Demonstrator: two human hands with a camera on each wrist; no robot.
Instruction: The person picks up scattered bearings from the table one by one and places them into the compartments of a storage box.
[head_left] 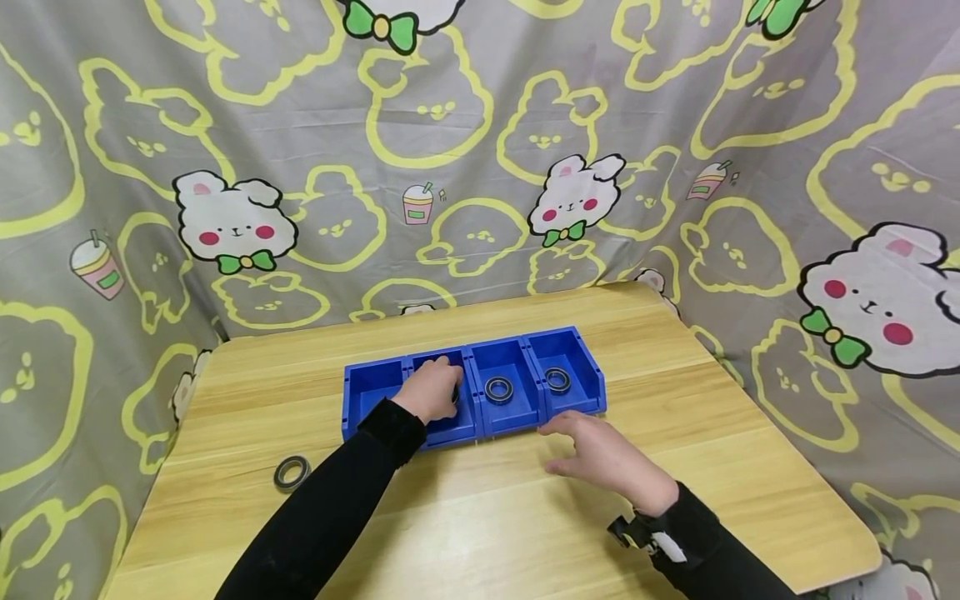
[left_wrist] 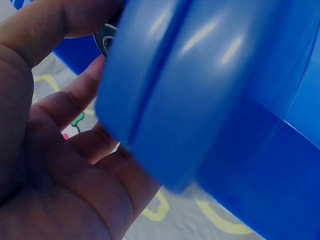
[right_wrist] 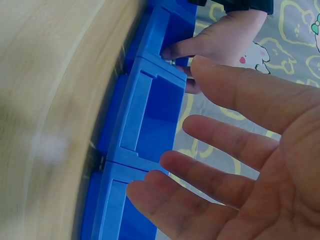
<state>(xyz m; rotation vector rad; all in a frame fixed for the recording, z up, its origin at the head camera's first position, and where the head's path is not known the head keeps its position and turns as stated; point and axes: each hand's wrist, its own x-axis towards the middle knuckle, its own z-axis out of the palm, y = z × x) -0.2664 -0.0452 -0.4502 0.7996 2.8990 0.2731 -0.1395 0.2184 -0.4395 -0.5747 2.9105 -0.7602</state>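
Note:
My left hand (head_left: 431,390) reaches down into the second compartment from the left of a row of blue bins (head_left: 510,362). Between its thumb and fingers it pinches a dark-rimmed ring bearing (left_wrist: 101,41), mostly hidden by the hand and a blue bin wall. One bearing (head_left: 489,396) lies in the third compartment and another bearing (head_left: 548,386) in the fourth. My right hand (head_left: 600,454) hovers at the front right of the bins, fingers spread and nothing in its grasp; the right wrist view shows its palm and fingers beside the bin fronts.
A further bearing (head_left: 280,479) lies on the wooden table (head_left: 480,517), left of my left forearm. The leftmost compartment (head_left: 375,383) stands beside my left hand. A patterned grey curtain (head_left: 322,158) rises behind the table and along both sides.

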